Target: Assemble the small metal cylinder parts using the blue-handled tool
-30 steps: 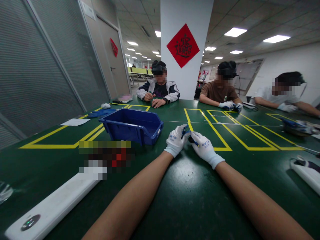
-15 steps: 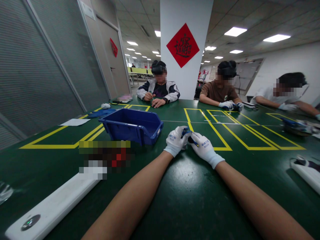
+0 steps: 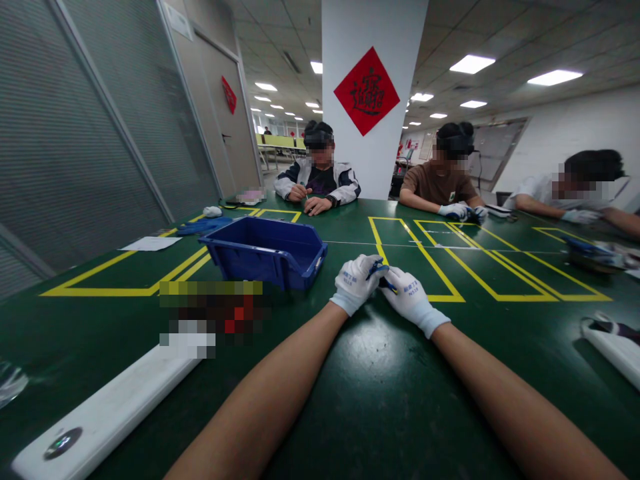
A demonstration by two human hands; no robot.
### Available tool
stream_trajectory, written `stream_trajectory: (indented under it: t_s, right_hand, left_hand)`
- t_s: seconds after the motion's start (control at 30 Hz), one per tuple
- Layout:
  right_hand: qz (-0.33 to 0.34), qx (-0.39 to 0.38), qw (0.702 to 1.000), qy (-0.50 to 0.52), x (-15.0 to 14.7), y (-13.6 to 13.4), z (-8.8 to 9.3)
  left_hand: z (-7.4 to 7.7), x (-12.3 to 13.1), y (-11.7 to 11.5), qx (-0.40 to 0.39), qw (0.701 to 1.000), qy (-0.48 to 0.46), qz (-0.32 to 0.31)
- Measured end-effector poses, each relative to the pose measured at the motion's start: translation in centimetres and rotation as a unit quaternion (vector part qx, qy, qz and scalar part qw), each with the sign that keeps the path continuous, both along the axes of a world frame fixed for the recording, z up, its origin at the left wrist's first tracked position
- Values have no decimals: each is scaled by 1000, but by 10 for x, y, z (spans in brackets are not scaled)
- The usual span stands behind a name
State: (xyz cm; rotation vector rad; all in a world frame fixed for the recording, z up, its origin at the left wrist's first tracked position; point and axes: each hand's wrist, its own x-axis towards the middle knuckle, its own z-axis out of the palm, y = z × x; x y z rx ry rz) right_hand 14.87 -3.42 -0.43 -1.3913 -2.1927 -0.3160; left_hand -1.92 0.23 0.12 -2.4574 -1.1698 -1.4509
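Above the green table, my left hand (image 3: 356, 281) and my right hand (image 3: 407, 293) meet at the fingertips in front of me. Both wear white gloves with blue print on the back and pale blue cuffs. The fingers of each hand are bent and pressed together. Dark blue patches and a small yellow spot show around the fingertips; whether these belong to the gloves or to a small held thing I cannot make out. To the left of my left hand stands a blue plastic bin (image 3: 255, 257), its lower front facing right.
A long white device (image 3: 100, 407) with a blurred end lies at left; another white device (image 3: 613, 347) is at right. Yellow tape (image 3: 440, 273) marks the table (image 3: 380, 413). Paper (image 3: 153, 244) and blue cloth (image 3: 205, 227) lie behind the bin. Several people sit opposite.
My left hand's fingers have shifted slightly, closing in around the fingertips of the right hand. The person at far right has leaned a little. Otherwise the scene is nearly the same.
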Motion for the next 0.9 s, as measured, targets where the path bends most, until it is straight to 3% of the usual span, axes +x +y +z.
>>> stream_trajectory:
  t_s: [0.53, 0.9]
  right_hand:
    - [-2, -2, 1000, -12, -1, 0, 0]
    - [5, -1, 1000, -4, 0, 0, 0]
  left_hand:
    - [-4, 1, 2, 18, 1000, 18, 7]
    - [4, 0, -5, 5, 1000, 1, 19]
